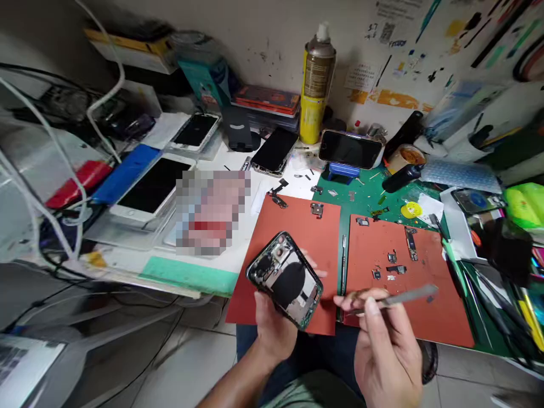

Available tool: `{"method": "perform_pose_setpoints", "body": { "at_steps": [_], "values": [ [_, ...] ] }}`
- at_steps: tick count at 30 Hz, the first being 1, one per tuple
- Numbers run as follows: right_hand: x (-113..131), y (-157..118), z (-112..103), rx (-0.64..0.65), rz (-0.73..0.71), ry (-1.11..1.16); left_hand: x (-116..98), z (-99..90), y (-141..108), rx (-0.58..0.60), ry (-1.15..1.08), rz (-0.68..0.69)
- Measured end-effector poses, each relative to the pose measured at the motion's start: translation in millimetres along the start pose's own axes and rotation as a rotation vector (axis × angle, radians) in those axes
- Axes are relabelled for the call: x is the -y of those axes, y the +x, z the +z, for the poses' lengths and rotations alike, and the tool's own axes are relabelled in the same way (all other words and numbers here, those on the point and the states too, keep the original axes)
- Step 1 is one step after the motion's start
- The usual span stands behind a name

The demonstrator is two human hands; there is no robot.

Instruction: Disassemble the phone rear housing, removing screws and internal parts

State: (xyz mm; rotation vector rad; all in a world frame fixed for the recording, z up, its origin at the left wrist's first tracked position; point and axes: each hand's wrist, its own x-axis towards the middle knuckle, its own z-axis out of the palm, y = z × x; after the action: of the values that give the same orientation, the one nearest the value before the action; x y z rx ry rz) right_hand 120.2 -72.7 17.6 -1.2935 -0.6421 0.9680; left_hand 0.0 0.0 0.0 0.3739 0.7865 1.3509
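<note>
My left hand (274, 328) grips an opened phone housing (293, 282) by its lower left edge. The housing is tilted, its inside facing up, with a round black patch in the middle and a camera opening near the top. In my right hand (385, 345), thumb and fingers are closed on metal tweezers (410, 296). Their thin end points left toward the housing, a short way apart from it, and is blurred. Beneath both hands lie a left red mat (242, 309) and a right red mat (450, 323), with small phone parts (397, 269) on the right one.
A thin screwdriver (343, 263) lies between the mats. Behind stand a yellow spray can (312, 96) and a phone (351, 149) on a blue stand. Several phones, such as a white one (153, 190), lie left. Hand tools (480, 300) crowd the right edge. White cables (46, 215) hang at far left.
</note>
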Motion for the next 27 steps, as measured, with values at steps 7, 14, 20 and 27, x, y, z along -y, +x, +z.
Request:
{"method": "perform_pose_setpoints", "body": {
  "at_steps": [7, 14, 20, 27],
  "values": [
    [-14, 8, 18, 0.116, 0.004, -0.458, 21, -13.0, -10, 0.107, 0.047, 0.220],
    [-26, 5, 26, 0.072, -0.179, -0.534, 40, -25.3, -7, 0.095, 0.064, 0.284],
    [-31, 7, 30, 0.054, -0.302, -0.571, 41, -23.3, -10, -0.018, 0.025, 0.267],
    [-36, 8, 36, 0.056, -0.360, -0.681, 31, -7.8, -13, -0.036, -0.003, 0.223]
  ]
}}
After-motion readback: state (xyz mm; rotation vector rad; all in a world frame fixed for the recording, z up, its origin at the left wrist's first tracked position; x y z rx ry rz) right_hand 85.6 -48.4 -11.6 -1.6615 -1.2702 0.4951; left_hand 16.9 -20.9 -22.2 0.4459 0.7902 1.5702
